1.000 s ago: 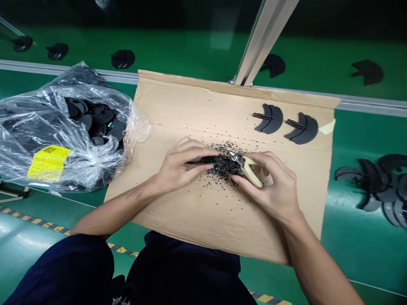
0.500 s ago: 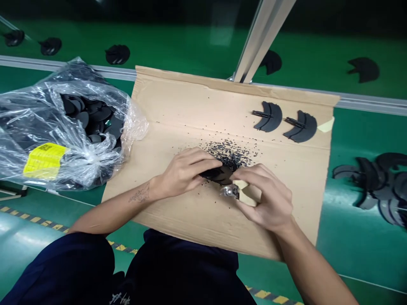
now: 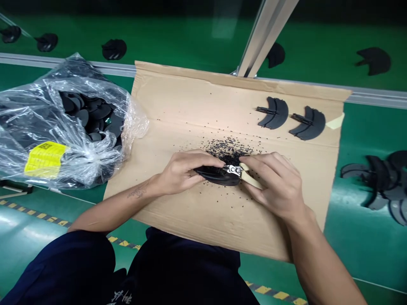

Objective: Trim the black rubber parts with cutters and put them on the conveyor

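Note:
My left hand [image 3: 186, 171] is closed on the left end of a curved black plastic part [image 3: 219, 176], thumb and fingers pinching it above the cardboard. My right hand [image 3: 276, 182] grips a pair of cutting nippers [image 3: 235, 170] with pale yellow handles. Their metal jaws meet the top right of the black part; whether they have closed on it I cannot tell. Just behind lies a heap of small black clippings [image 3: 227, 148]. Two more black curved parts [image 3: 273, 113] with thin stems rest on the sheet's far right.
A cardboard sheet [image 3: 178, 97] covers the green table. On the left stands a clear plastic bag [image 3: 38, 114] of black parts, with a yellow label [image 3: 45, 159]. More black parts [image 3: 378, 180] are piled at right. A metal post [image 3: 265, 38] rises at the back.
My right hand has turned the nippers and brought their jaws onto the black part. The part has tilted in my left hand. The whole view has shifted slightly.

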{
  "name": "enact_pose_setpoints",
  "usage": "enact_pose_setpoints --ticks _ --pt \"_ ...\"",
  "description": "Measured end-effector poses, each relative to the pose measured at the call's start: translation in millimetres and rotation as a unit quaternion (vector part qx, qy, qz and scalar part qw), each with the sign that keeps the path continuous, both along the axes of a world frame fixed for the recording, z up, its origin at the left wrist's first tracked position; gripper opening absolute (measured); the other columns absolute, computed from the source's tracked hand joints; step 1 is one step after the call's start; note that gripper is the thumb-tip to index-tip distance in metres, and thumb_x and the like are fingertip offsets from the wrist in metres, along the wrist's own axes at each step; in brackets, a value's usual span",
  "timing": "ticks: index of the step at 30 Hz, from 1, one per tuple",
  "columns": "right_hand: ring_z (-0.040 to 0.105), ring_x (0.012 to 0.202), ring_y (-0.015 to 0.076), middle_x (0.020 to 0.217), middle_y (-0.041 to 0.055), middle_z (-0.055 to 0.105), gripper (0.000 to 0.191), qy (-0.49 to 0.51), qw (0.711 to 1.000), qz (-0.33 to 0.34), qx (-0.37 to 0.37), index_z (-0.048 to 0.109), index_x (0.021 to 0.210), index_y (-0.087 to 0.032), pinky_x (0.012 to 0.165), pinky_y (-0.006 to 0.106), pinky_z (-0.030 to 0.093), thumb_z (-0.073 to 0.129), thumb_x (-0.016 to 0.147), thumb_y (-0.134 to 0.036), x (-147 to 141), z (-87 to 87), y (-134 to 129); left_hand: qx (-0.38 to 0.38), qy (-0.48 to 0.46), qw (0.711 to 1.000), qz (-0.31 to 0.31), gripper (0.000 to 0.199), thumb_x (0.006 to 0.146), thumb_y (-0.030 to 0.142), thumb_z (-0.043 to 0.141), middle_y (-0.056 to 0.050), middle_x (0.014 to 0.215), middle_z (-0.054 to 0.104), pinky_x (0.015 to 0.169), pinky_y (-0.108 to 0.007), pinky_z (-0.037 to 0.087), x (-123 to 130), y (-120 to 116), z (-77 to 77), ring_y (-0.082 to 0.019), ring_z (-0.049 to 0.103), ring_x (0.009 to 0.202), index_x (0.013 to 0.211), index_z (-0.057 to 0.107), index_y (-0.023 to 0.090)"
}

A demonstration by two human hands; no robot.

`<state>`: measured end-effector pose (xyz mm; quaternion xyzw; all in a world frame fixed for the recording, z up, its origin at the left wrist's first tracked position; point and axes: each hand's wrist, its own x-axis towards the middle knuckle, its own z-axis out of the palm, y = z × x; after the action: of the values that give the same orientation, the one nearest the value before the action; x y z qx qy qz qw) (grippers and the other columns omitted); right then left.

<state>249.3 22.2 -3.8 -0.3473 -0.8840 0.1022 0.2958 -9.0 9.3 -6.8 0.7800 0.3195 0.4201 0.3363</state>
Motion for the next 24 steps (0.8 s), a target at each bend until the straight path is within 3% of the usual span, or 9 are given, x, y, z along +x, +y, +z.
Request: enact_pose_setpoints --ticks 9,18,21,24 --pt "0.063 0.075 0.0192 0.095 0.0074 0.076 0.031 0.005 0.999 0.006 0.044 0.063 0.123 -0.022 0.066 0.033 0.05 0.067 0.092 -0.019 -3 2.3 -3 0.035 0.006 0.999 -0.019 0.028 0.093 0.014 0.068 -0.01 0.107 0.081 0.086 -0.026 0.065 -2 -1 2.8 -0.016 0.078 0.097 0.12 0.072 0.018" --pt "0.062 0.07 0.0171 0.091 0.0057 0.076 0.031 -0.055 0.995 -0.007 0.085 0.064 0.123 -0.021 0.064 0.032 0.049 0.067 0.093 -0.016 -3 10.5 -9 0.089 -0.003 0.996 -0.006 0.025 0.094 0.014 0.068 -0.011 0.107 0.081 0.093 -0.026 0.065 0 -3 -4.5 -0.015 0.079 0.1 0.118 0.071 0.015" --pt "0.063 0.068 0.0161 0.085 0.0046 0.075 0.024 -0.019 0.999 -0.003 0.05 0.067 0.116 -0.021 0.065 0.03 0.05 0.065 0.093 -0.013 -3 10.6 -11 0.089 -0.006 0.996 -0.004 0.026 0.093 0.014 0.07 -0.01 0.105 0.081 0.091 -0.025 0.065 1 -4 -3.1 -0.015 0.079 0.097 0.119 0.071 0.015" --pt "0.068 0.074 0.0162 0.086 0.0055 0.074 0.018 0.059 0.997 0.028 -0.045 0.069 0.11 -0.02 0.067 0.029 0.054 0.065 0.094 -0.014 -6 10.1 -11 0.085 -0.01 0.996 -0.014 0.028 0.093 0.014 0.068 -0.01 0.106 0.081 0.091 -0.025 0.065 2 -4 0.2 -0.015 0.078 0.099 0.122 0.07 0.016"
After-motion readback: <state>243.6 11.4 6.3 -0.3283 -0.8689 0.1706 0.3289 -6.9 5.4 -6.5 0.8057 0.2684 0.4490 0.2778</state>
